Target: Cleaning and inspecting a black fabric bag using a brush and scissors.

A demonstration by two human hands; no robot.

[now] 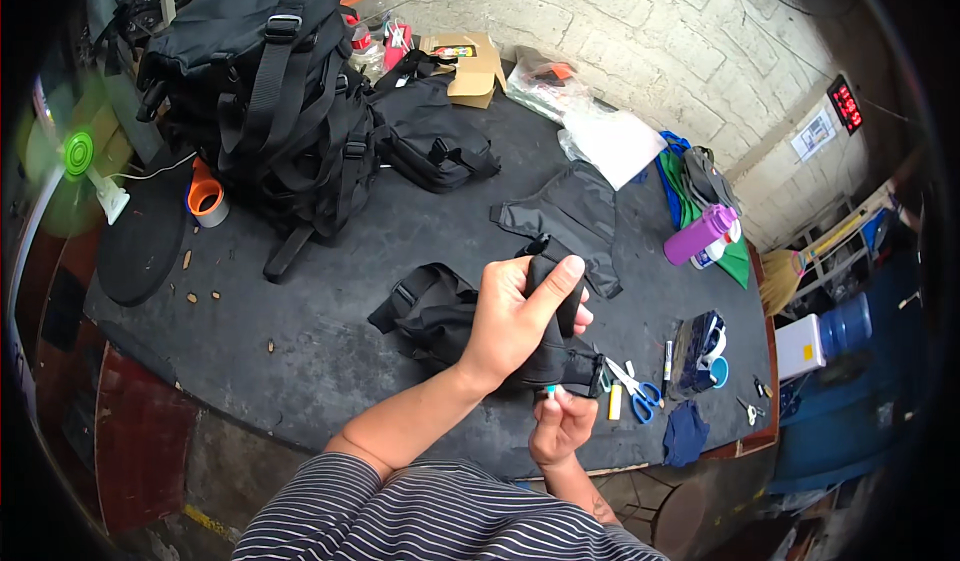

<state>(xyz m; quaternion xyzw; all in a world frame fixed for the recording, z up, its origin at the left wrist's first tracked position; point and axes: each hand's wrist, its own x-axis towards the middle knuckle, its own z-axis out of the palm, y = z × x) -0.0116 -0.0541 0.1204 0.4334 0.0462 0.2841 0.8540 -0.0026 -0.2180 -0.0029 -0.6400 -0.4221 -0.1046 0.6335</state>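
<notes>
- A small black fabric pouch (pixel 550 331), soft and matte with a strap trailing from its lower end, was held upright above the near edge of a dark, felt-like worktable (pixel 330 361).
- The left hand (pixel 515 321) was wrapped around the pouch from the left, thumb pressed along its front and fingers curled behind, closed firmly on it.
- The right hand (pixel 560 426) sat just below the pouch, fingertips pinched together on a tiny teal-tipped object (too small to identify) at the pouch's bottom edge.
- Just left of the hands lay another black fabric bag (pixel 425 311), crumpled, with webbing and a buckle.
- Beyond the hands, a flat cut piece of black cloth (pixel 570 216) lay spread on the table.
- To the right, near the table edge, were blue-handled scissors (pixel 640 391), a yellow lighter (pixel 615 401) and a black pen (pixel 668 361).
- Farther right stood a purple plastic bottle (pixel 698 234), lying on its side.
- At the far left rose a large black backpack (pixel 265 91) with many straps, and beside it a roll of orange tape (pixel 205 198).
</notes>
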